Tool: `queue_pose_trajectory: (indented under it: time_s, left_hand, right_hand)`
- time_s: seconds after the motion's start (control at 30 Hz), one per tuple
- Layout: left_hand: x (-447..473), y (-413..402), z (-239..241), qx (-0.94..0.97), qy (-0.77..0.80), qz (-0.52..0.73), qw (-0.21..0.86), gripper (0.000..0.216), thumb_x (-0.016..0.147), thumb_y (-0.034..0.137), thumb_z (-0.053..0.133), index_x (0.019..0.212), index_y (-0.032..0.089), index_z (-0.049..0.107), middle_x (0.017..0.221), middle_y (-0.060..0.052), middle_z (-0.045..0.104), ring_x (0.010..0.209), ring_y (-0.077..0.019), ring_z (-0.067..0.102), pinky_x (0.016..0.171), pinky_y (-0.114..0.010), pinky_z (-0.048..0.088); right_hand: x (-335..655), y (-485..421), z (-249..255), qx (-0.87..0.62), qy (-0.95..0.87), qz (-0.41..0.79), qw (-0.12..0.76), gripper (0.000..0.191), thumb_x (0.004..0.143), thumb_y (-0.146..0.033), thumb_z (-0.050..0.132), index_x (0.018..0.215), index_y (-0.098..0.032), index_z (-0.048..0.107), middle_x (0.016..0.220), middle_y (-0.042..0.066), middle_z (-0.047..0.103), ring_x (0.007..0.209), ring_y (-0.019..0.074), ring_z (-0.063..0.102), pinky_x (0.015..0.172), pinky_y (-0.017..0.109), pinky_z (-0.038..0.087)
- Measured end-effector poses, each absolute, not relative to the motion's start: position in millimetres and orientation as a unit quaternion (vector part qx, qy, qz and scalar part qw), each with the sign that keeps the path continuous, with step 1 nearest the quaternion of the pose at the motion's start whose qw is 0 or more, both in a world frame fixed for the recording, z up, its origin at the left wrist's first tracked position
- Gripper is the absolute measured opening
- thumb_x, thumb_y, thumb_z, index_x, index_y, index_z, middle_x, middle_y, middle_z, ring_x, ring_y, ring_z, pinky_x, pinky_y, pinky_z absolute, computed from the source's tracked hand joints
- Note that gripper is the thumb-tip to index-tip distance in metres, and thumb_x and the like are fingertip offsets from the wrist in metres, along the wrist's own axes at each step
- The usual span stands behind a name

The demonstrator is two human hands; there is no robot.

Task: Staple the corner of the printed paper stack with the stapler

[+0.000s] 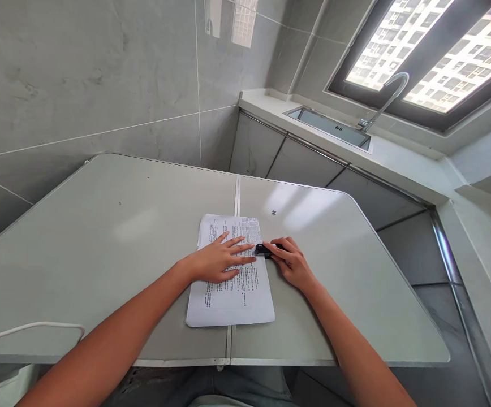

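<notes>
A stack of printed white paper (232,299) lies on the pale folding table (101,237), straddling its centre seam. My left hand (220,260) lies flat on the paper with the fingers spread, pressing it down. My right hand (292,263) sits just beyond the paper's right edge, fingers curled round a small black object (262,249) that looks like a stapler or clip. The black object touches the right edge of the sheets, close to my left fingertips.
A white cable (29,329) loops over the table's near left edge. Behind the table run grey cabinets, a counter with a steel sink (330,125) and a curved tap (387,96) under a window. Tiled wall stands to the left.
</notes>
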State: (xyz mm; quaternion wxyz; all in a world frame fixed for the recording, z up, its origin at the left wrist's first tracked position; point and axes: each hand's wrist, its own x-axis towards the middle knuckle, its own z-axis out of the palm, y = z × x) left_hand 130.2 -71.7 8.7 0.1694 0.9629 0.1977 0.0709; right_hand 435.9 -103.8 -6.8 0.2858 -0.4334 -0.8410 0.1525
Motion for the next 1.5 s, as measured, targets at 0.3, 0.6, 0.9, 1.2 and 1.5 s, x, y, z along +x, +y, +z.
queue_pose_trajectory:
  time_s: [0.3, 0.6, 0.9, 1.2, 1.5]
  left_hand:
    - [129, -72, 7, 0.960, 0.199, 0.080, 0.181, 0.060, 0.101, 0.034, 0.049, 0.159, 0.040, 0.034, 0.170, 0.000, 0.025, 0.156, -0.0325, 0.022, 0.125, -0.062, 0.007]
    - [130, -71, 9, 0.961, 0.200, 0.068, 0.180, 0.060, 0.101, 0.033, 0.049, 0.159, 0.040, 0.033, 0.171, 0.001, 0.018, 0.157, -0.0322, 0.020, 0.126, -0.061, 0.004]
    - [127, -69, 3, 0.957, 0.196, 0.083, 0.198, 0.060, 0.103, 0.043, 0.047, 0.161, 0.037, 0.030, 0.168, -0.003, 0.029, 0.157, -0.0291, 0.021, 0.127, -0.055, 0.006]
    - [100, -47, 9, 0.680, 0.365, 0.484, 0.414, 0.035, 0.098, 0.047, 0.059, 0.080, 0.020, 0.071, 0.087, -0.008, 0.066, 0.088, -0.0230, 0.058, 0.086, -0.037, 0.047]
    - [42, -11, 5, 0.291, 0.302, 0.718, 0.555, 0.059, 0.098, 0.041, 0.061, 0.054, 0.019, 0.029, 0.054, 0.005, 0.022, 0.046, -0.0088, 0.026, 0.046, -0.025, 0.023]
  right_hand:
    - [431, -107, 2, -0.454, -0.850, 0.124, 0.235, 0.059, 0.098, -0.009, 0.045, 0.147, -0.041, 0.054, 0.119, 0.005, 0.065, 0.100, 0.0247, 0.054, 0.090, 0.044, 0.050]
    - [413, -115, 7, -0.485, -0.862, 0.020, 0.143, 0.076, 0.080, 0.003, 0.050, 0.145, -0.037, 0.057, 0.122, 0.006, 0.064, 0.104, 0.0274, 0.053, 0.089, 0.044, 0.045]
    - [478, -101, 7, -0.547, -0.799, 0.093, 0.232, 0.048, 0.095, -0.018, 0.051, 0.142, -0.030, 0.055, 0.114, 0.008, 0.066, 0.100, 0.0283, 0.062, 0.086, 0.043, 0.051]
    - [387, -104, 17, -0.544, -0.734, 0.140, 0.383, 0.038, 0.094, -0.021, 0.054, 0.132, -0.026, 0.053, 0.110, 0.009, 0.062, 0.097, 0.0275, 0.061, 0.084, 0.041, 0.052]
    - [309, -107, 11, -0.487, -0.785, 0.229, 0.306, 0.044, 0.089, -0.010, 0.058, 0.129, -0.027, 0.054, 0.115, 0.008, 0.061, 0.104, 0.0274, 0.054, 0.089, 0.044, 0.051]
